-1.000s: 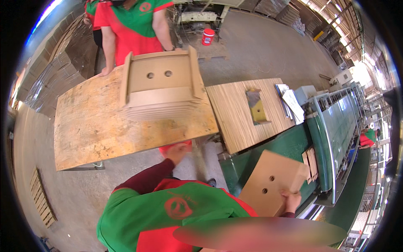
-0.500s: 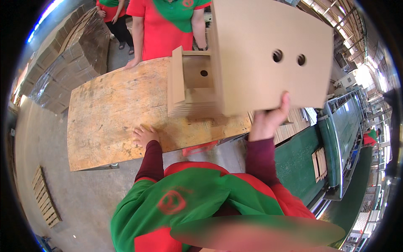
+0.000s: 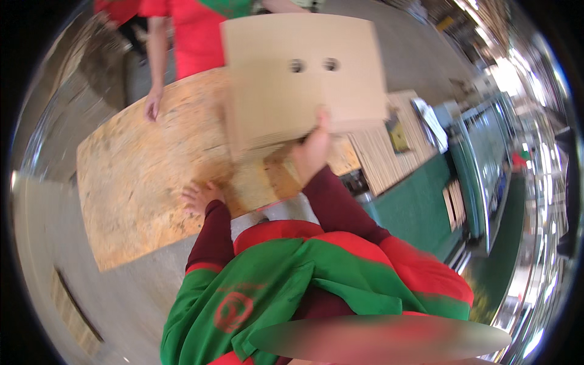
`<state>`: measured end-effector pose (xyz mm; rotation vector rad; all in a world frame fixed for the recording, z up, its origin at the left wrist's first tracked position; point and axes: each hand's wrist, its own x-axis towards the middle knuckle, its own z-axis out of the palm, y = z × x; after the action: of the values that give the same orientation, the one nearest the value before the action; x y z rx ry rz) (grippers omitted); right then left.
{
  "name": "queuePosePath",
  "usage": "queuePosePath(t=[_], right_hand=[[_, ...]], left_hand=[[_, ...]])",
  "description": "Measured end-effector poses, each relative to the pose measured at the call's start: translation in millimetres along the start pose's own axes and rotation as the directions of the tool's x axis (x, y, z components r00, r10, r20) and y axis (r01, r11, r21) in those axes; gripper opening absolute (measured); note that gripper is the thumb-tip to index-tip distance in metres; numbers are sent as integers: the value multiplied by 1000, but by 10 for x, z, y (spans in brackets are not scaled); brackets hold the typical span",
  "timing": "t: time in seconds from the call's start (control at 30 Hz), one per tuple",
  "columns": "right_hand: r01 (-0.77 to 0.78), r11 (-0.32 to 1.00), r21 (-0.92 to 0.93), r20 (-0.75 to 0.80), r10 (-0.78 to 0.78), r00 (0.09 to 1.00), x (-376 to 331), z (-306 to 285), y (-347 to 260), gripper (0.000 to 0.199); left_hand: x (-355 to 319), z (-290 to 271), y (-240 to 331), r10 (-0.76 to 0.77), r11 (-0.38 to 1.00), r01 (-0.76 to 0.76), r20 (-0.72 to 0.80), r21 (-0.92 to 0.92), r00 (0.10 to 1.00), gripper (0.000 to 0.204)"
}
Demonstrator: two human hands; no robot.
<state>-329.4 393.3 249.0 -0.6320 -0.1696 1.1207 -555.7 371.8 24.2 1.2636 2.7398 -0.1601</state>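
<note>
A flat brown cardboard sheet, with two round holes, lies level over the far right part of the wooden table. Its near edge is gripped by my right hand, thumb on top and the fingers underneath, partly hidden. Layered edges show along the sheet's near side; what lies beneath is covered, so I cannot tell how far it touches the stack below. My left hand rests flat on the wooden table, fingers spread, holding nothing.
Across the table stands a person in a red and green shirt, one hand by the far edge. To the right are stacked cardboard pieces and a green conveyor belt. Wrapped stacks stand far left.
My right hand has brought the raised cardboard sheet left and down, over the stack that was visible before. My left hand stays on the table. The view has shifted and blurred.
</note>
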Motion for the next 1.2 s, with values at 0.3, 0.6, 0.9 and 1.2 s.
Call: queuePosePath(t=[0.3,0.6,0.9,1.2], right_hand=[[155,984,-88,-322,-175,930,155,-277,339,81],[-237,970,51,-152,242,958,225,-656,407,52],[-441,897,10,-54,441,896,217,-541,-355,80],[-276,915,-294,-261,201,944,-312,-2489,-766,80]], left_hand=[[-29,-1,37,5,998,0,-72,64,997,64],[-46,61,47,7,999,-2,-143,40,990,64],[-87,62,53,-10,998,20,-157,62,988,63],[-244,-75,85,87,991,-44,-357,126,930,61]])
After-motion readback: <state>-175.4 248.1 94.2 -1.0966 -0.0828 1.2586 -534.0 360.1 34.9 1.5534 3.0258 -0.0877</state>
